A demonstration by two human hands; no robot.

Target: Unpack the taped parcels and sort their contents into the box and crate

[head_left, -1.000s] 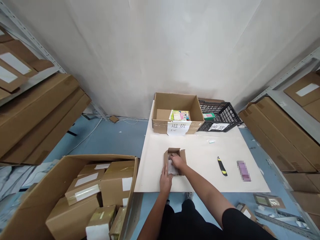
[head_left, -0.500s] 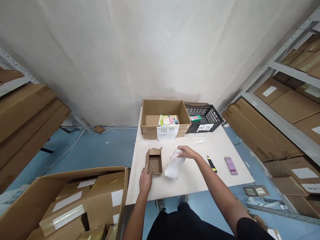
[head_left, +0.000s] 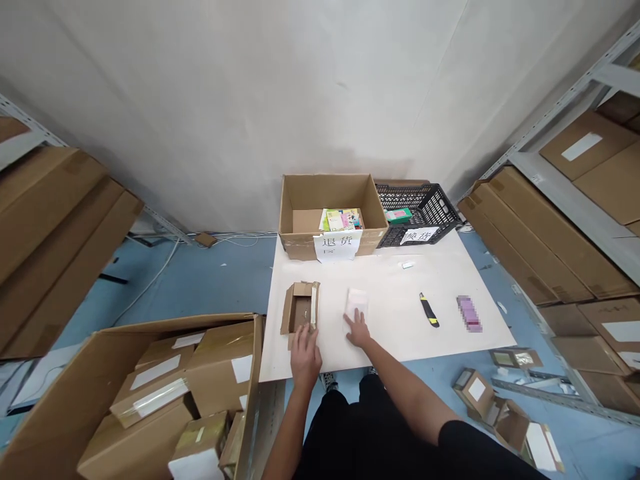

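Observation:
A small opened cardboard box (head_left: 301, 310) stands on the white table (head_left: 385, 347), its flaps raised and the inside visible. At its front edge is my left hand (head_left: 306, 357), fingers stretched out and touching the box. To the right of the box a white wrapped packet (head_left: 357, 301) lies flat on the table. My right hand (head_left: 358, 329) rests on the near end of this packet with its fingers spread. What is inside the wrapping cannot be made out. A black and yellow utility knife (head_left: 429, 311) lies farther right.
Behind stand a large labelled carton (head_left: 300, 245) with colourful packs inside and a black plastic crate (head_left: 443, 212). A purple blurred item (head_left: 469, 313) lies near the right edge. At lower left, a big carton (head_left: 257, 373) holds several parcels. Loaded shelves flank both sides.
The white packet, lifted in my right hand before, now lies flat on the table under that hand. My left hand has moved from the small box's left side to its front edge.

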